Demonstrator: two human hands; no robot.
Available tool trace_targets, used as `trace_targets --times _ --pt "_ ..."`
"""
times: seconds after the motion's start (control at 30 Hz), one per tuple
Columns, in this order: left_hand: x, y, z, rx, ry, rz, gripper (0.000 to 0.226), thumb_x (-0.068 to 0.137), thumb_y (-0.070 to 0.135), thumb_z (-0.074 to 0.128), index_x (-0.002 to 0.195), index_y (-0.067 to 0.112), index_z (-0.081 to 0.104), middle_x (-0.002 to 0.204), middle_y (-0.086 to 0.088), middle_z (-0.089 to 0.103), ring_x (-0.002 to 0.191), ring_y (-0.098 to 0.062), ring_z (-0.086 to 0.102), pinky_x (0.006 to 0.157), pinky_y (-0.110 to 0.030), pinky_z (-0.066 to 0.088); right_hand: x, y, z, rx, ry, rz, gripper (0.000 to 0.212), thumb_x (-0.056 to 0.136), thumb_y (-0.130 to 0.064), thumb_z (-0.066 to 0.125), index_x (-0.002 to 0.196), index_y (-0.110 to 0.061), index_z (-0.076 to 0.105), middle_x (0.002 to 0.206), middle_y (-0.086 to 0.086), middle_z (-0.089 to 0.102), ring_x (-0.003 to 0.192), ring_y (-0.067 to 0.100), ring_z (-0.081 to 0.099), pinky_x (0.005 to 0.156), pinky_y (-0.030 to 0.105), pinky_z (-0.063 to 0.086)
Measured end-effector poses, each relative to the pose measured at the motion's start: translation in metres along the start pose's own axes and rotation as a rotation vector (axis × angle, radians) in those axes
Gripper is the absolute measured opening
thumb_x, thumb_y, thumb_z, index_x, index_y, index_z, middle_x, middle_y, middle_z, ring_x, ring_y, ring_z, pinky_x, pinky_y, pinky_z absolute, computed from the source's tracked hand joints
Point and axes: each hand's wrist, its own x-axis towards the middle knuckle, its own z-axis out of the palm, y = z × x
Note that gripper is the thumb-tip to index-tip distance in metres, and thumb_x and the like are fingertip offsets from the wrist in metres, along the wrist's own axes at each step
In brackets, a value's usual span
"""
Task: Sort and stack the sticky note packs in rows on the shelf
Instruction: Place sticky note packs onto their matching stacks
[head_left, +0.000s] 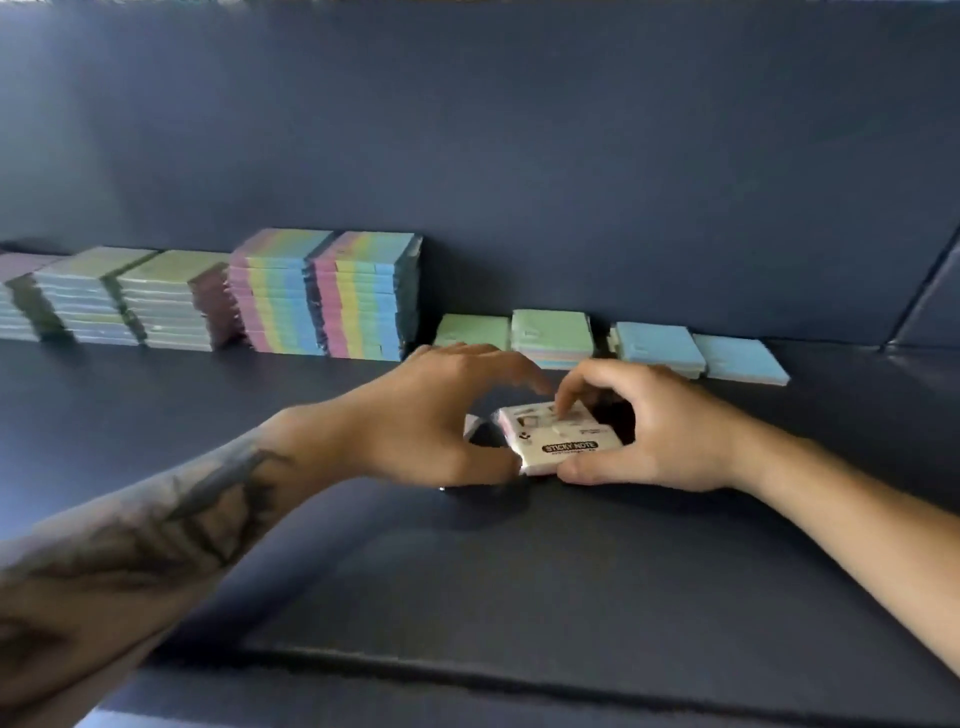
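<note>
- Far left on the dark shelf (156, 415), low stacks of pale green and blue packs (98, 296) are sitting in a row against the back wall, with a partly cut-off stack at the picture's edge.
- Just right of them, two taller stacks of rainbow-striped packs (332, 296) are standing side by side, touching each other, showing pink, yellow, green and blue bands.
- The left forearm (156, 525), bearing a dark tattoo, is reaching in from the lower left across the shelf.
- The left hand (436, 415) is arching over the shelf, its fingers curling forward and its thumb touching the near left corner of the white pack; whether the fingers are actually gripping it, I cannot tell.
- Between the two hands, the white pack (561, 436) with a black "STICKY NOTE" label is lying tilted near the middle of the shelf, well in front of the back row.
- The right hand (660, 431) is forming a pinching grip on that pack: the thumb is pressing along its near edge and the index finger is resting on its top face.
- Behind the hands, single low packs are lying in a row: two green packs (550, 330), then two blue packs (701, 353) farther right, the last one angling slightly.
</note>
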Motion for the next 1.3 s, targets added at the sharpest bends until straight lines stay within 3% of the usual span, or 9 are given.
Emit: trace_targets --times 0.13,0.33,0.47,0.57,0.7,0.87,1.03,1.17,1.3 --pt "0.01 -0.015 0.007 -0.217 0.077 0.157 0.055 0.075 0.001 0.077 0.124 0.024 0.068 0.123 0.018 0.069 0.119 -0.001 0.063 0.099 -0.016 0.046 0.003 0.004 0.005 0.139 0.069 0.001 0.049 0.068 -0.065 0.077 0.103 -0.035 0.063 0.101 -0.013 0.069 0.095 0.011 0.064 0.089 0.043 0.053" --pt "0.013 -0.022 0.017 -0.177 0.294 0.171 0.02 0.088 0.026 0.076 0.106 0.017 0.075 0.097 0.007 0.074 0.091 -0.014 0.07 0.08 -0.036 0.053 0.007 0.0 0.004 0.387 0.165 -0.032 0.054 0.078 -0.075 0.063 0.089 -0.022 0.064 0.081 0.019 0.054 0.073 0.033 0.047 0.067 0.048 0.036" --pt "0.009 -0.016 0.018 -0.354 0.34 0.034 0.01 0.096 0.027 0.072 0.092 0.019 0.077 0.092 0.006 0.076 0.088 -0.015 0.073 0.08 -0.027 0.054 0.007 -0.002 0.009 0.398 0.193 -0.057 0.038 0.089 -0.071 0.048 0.087 -0.036 0.061 0.072 0.003 0.044 0.069 0.022 0.04 0.066 0.04 0.034" --pt "0.009 -0.016 0.017 -0.487 0.367 -0.069 0.012 0.093 0.027 0.072 0.091 0.018 0.078 0.091 0.006 0.078 0.086 -0.012 0.074 0.077 -0.024 0.055 0.005 0.002 0.012 0.337 0.334 -0.051 0.047 0.081 -0.072 0.059 0.118 -0.044 0.052 0.104 -0.002 0.063 0.09 0.008 0.062 0.077 0.033 0.05" --pt "0.009 -0.019 0.014 -0.731 0.346 -0.196 0.021 0.091 0.026 0.07 0.097 0.008 0.078 0.094 -0.003 0.08 0.084 -0.022 0.077 0.076 -0.029 0.059 0.004 -0.008 0.011 -0.07 0.522 -0.247 0.072 0.076 -0.064 0.075 0.134 -0.032 0.048 0.139 -0.018 0.051 0.13 0.006 0.05 0.101 0.025 0.045" --pt "0.008 -0.017 0.013 -0.853 0.348 -0.205 0.022 0.093 0.019 0.069 0.102 0.001 0.077 0.098 -0.014 0.079 0.092 -0.033 0.075 0.087 -0.039 0.06 0.004 -0.018 0.016 -0.399 0.472 -0.433 0.072 0.076 -0.061 0.079 0.133 -0.021 0.062 0.143 -0.001 0.052 0.129 0.024 0.049 0.1 0.045 0.048" --pt "-0.003 -0.017 0.001 -0.694 0.27 -0.193 0.042 0.101 0.042 0.055 0.099 0.007 0.078 0.098 -0.01 0.078 0.096 -0.031 0.072 0.096 -0.044 0.056 0.007 -0.024 0.02 -0.307 0.484 -0.447 0.06 0.079 -0.056 0.08 0.126 -0.021 0.068 0.135 -0.002 0.058 0.123 0.021 0.055 0.101 0.042 0.048" --pt "-0.03 -0.033 -0.015 -0.468 0.163 -0.285 0.049 0.094 0.068 0.031 0.103 0.041 0.071 0.107 0.025 0.073 0.107 0.007 0.063 0.09 -0.006 0.044 0.024 -0.039 0.014 -0.199 0.357 -0.349 0.052 0.075 -0.064 0.075 0.117 -0.035 0.068 0.132 -0.013 0.054 0.123 0.013 0.052 0.103 0.033 0.044" --pt "-0.066 -0.07 -0.029 -0.051 0.145 -0.351 0.077 0.096 0.079 0.016 0.118 0.027 0.068 0.12 0.009 0.07 0.112 -0.012 0.063 0.104 -0.04 0.05 0.075 -0.075 0.002 -0.192 0.323 -0.307 0.045 0.073 -0.058 0.082 0.111 -0.038 0.069 0.129 -0.013 0.055 0.12 0.01 0.05 0.097 0.017 0.035"
